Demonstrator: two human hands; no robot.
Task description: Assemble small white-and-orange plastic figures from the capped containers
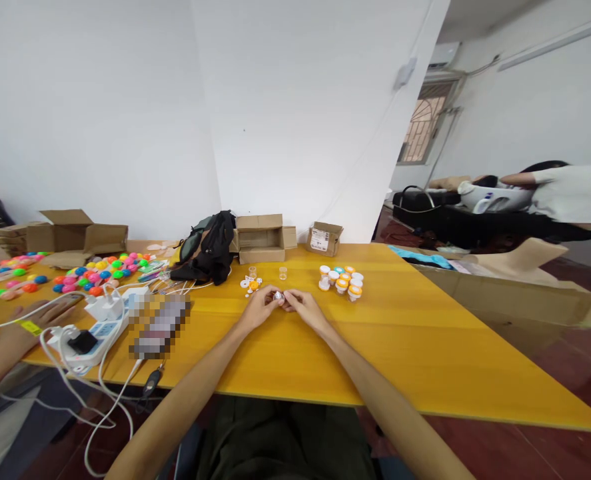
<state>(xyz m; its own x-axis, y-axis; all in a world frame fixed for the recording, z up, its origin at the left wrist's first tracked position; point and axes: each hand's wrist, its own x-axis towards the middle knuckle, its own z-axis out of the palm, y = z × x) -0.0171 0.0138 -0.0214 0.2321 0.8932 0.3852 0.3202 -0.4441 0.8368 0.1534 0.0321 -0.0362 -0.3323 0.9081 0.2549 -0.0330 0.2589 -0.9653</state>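
My left hand (pixel 262 311) and my right hand (pixel 305 309) meet above the near middle of the table. Their fingers are closed around a small clear piece (pixel 278 296) with a white part in it; the fingers hide much of its shape. Just beyond them lie several small white and orange parts (pixel 252 285). Two clear plastic cups, one on the left (pixel 252 272) and one on the right (pixel 282 273), stand behind. To the right is a group of small round containers (pixel 342 280) with white, orange and teal tops.
A power strip (pixel 98 333) with white cables and a pixelated phone-like item (pixel 161 327) lie left. Further left are colourful balls (pixel 102 272) and another person's hand (pixel 30 323). Along the back stand a black bag (pixel 210 248), an open carton (pixel 260 255) and a smaller carton (pixel 324 240).
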